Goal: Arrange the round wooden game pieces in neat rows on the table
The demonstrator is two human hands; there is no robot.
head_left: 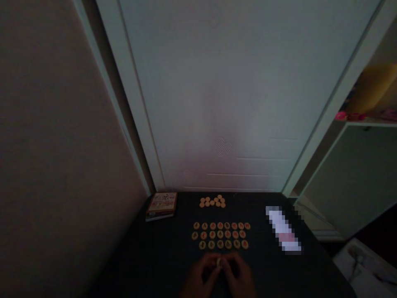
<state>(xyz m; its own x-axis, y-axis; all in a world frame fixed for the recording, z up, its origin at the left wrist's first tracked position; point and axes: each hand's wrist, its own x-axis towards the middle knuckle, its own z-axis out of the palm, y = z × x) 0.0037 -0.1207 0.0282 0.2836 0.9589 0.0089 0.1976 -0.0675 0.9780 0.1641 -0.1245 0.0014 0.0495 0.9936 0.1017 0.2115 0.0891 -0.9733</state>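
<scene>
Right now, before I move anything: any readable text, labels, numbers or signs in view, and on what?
No text can be read.
Box cover: print too small and dim.
Rows of round wooden game pieces: red and dark marks, too small.
Pile of pieces: no marks visible.
Piece between left hand and right hand: too blurred.
White-and-pink strip: pixelated, unreadable.

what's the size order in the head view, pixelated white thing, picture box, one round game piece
From largest to smallest:
1 and 2, unsure: the pixelated white object looks longer, the picture box broader, and the box lies farther from the camera, so I can't rank them.
3. A round wooden game piece is clearly smallest.
</scene>
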